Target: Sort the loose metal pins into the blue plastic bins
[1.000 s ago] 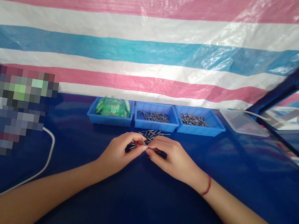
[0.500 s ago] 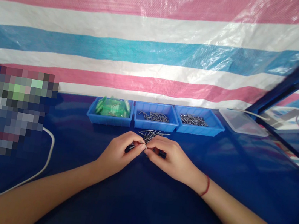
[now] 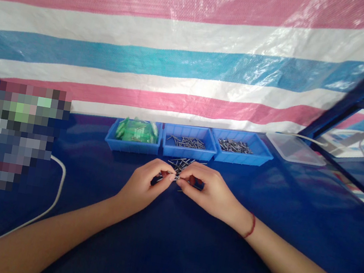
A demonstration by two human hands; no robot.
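Note:
My left hand (image 3: pixel 146 181) and my right hand (image 3: pixel 212 187) meet over the table, each with thumb and forefinger pinched. Between their fingertips shows a small silvery metal pin (image 3: pixel 177 178), mostly covered by the fingers; its exact shape is too small to make out. Just beyond the fingers lies a loose pile of thin metal pins (image 3: pixel 182 162), partly hidden by my hands. Behind it stand a middle blue bin (image 3: pixel 188 154) with more pins and a right blue bin (image 3: pixel 244 159) with shorter-looking metal pieces.
A left blue bin (image 3: pixel 132 147) holds green plastic packets. A clear plastic lid (image 3: pixel 294 150) lies at the back right. On the left a white cable (image 3: pixel 62 181) loops over the blue table (image 3: pixel 162 254) beside a blurred-out area. A striped sheet (image 3: pixel 179 71) hangs behind.
My fingertips have moved slightly apart, and a little more of the metal pin shows between them. The bins and the pile stay where they were.

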